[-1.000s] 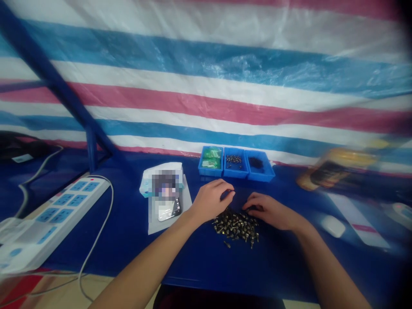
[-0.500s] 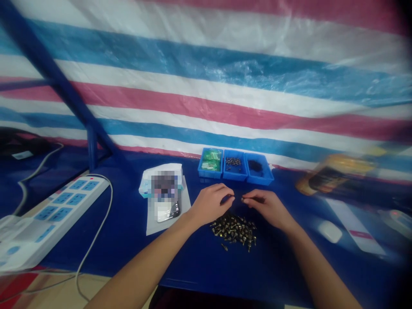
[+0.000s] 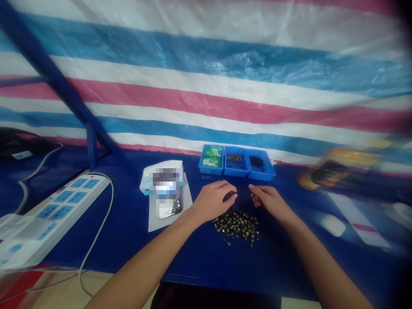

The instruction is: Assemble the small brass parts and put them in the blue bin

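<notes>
My left hand (image 3: 217, 199) hovers just over the back left of a pile of small brass-and-dark metal parts (image 3: 240, 226). Its fingers curl toward the thumb, and a tiny dark thing seems to be at the tips, too small to name. Across a short gap, my right hand (image 3: 265, 201) is closed, thumb against bent fingers. A small metal part (image 3: 251, 195) glints at its fingertips. Beyond the hands stand three joined blue bins: one bin (image 3: 201, 168) with green packets, one bin (image 3: 236, 172) with small metal pieces, one bin (image 3: 262, 176) with fine black pieces.
On the left lie a white power strip (image 3: 64, 214) with a cable, a tissue box (image 3: 146, 182) and a phone (image 3: 170, 209) on paper. To the right are a blurred yellow-lidded jar (image 3: 337, 167), a white rounded case (image 3: 334, 225) and a white strip-shaped box (image 3: 357, 219).
My right hand has turned, its fingers curling further under the thumb, and has drawn slightly away from the left. The left hand keeps nearly the same pose. The view has shifted a little.
</notes>
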Demonstrator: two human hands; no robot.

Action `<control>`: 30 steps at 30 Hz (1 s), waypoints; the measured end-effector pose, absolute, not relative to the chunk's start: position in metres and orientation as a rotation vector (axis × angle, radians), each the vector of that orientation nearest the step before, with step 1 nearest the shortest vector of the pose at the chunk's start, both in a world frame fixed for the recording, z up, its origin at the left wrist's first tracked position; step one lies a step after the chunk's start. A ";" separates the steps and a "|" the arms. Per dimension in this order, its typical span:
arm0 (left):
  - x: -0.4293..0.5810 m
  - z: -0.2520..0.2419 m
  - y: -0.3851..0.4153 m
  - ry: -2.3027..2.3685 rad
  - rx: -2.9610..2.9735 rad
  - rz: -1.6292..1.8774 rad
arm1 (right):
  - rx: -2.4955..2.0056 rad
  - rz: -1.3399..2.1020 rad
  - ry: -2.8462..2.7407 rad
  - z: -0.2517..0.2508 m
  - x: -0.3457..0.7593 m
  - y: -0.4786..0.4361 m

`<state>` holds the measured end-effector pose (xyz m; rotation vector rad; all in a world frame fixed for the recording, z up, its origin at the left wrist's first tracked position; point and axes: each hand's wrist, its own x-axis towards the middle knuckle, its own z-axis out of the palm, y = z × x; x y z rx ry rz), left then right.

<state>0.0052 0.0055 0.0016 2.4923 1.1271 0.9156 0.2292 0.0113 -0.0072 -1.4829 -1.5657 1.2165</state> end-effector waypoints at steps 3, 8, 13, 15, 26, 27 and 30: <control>0.007 0.001 0.005 1.121 2.504 0.891 | -1.457 1.263 -1.506 -0.006 0.228 0.011; 0.006 0.001 0.005 1.133 2.504 0.842 | -1.439 1.260 -1.489 -0.008 0.228 0.011; 0.005 0.001 0.005 1.148 2.514 0.814 | -1.467 1.231 -1.517 -0.010 0.229 0.012; 0.005 0.001 0.005 1.147 2.519 0.810 | -1.437 1.212 -1.501 -0.009 0.228 0.011; 0.005 0.000 0.006 1.169 2.516 0.798 | -1.356 1.026 -1.625 -0.009 0.230 0.013; 0.005 0.000 0.006 1.175 2.513 0.798 | -1.350 1.009 -1.763 -0.007 0.232 0.011; 0.004 0.001 0.006 1.206 2.501 0.799 | -1.292 0.957 -2.106 -0.001 0.234 0.006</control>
